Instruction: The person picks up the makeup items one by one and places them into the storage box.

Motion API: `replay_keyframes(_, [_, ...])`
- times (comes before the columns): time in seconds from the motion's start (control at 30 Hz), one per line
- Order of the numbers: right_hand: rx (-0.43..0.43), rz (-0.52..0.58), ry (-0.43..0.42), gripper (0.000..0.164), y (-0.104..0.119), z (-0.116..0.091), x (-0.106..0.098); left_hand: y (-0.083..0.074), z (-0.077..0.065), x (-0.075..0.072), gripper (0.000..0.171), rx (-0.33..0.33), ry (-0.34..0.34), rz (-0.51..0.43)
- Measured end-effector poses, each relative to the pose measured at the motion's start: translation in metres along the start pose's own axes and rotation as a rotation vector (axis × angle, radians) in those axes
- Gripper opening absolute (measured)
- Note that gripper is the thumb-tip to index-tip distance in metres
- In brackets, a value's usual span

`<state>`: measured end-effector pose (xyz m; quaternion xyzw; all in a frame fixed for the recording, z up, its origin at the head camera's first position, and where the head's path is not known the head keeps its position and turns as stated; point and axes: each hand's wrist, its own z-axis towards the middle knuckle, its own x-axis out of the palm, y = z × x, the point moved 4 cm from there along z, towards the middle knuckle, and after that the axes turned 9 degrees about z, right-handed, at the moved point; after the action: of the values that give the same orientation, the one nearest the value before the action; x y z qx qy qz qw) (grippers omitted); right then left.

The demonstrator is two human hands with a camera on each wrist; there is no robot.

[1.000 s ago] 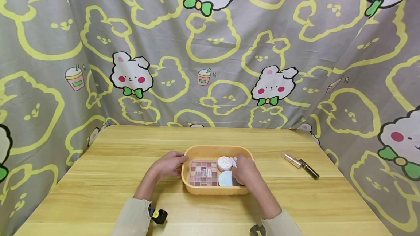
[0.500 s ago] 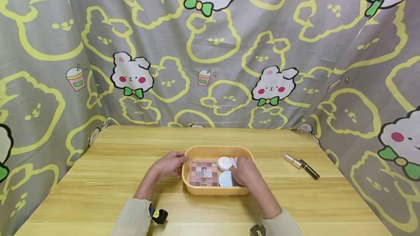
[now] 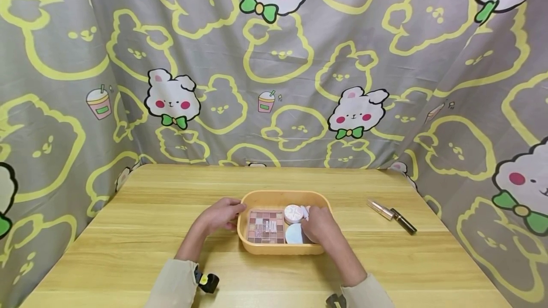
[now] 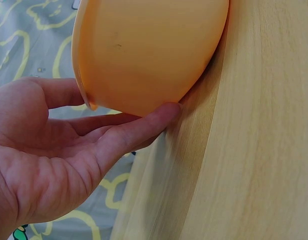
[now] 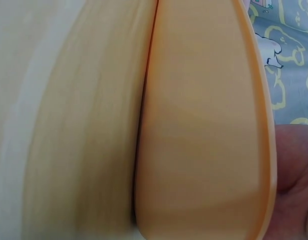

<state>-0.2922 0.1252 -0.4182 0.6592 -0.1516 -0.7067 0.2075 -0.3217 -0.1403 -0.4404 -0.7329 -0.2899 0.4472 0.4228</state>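
In the head view an orange plastic storage basket (image 3: 282,249) stands on the wooden table. It holds an eyeshadow palette (image 3: 265,227) at left, a round white compact (image 3: 293,214) with a star pattern, and a pale blue-white round item (image 3: 294,233). My left hand (image 4: 48,150) grips the basket's left end, one finger over the rim and others against the outer wall. My right hand (image 3: 318,224) reaches inside the right end, back up, beside a small whitish item (image 3: 305,211). Its fingertips and anything under them are hidden; the right wrist view shows mostly the basket's outer wall.
To the right of the basket lie a clear tube (image 3: 380,208) and a black tube (image 3: 403,221), end to end, on the table (image 3: 162,194). A patterned grey curtain (image 3: 282,122) hangs behind and on both sides.
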Motion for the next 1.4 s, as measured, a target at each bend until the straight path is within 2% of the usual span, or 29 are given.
replay_keyframes(0.5, [-0.001,0.015,0.01,0.023,0.0,0.0,0.001,0.001,0.001,0.0,0.047,0.003,0.003,0.004])
replay_keyframes(0.83, [0.024,0.08,0.024,0.024,0.001,0.001,-0.003,0.004,0.002,-0.002,0.045,-0.008,-0.01,-0.016])
replay_keyframes(1.03, [-0.015,0.175,-0.045,0.03,0.003,-0.001,-0.008,0.003,0.001,-0.001,0.044,-0.007,-0.004,-0.021])
replay_keyframes(1.2, [-0.068,0.191,-0.097,0.028,0.006,-0.003,-0.013,0.002,0.001,0.0,0.046,0.009,0.014,-0.019])
replay_keyframes(1.4, [-0.091,0.207,-0.154,0.024,0.007,-0.003,-0.017,0.002,0.001,0.001,0.047,0.02,0.023,-0.021])
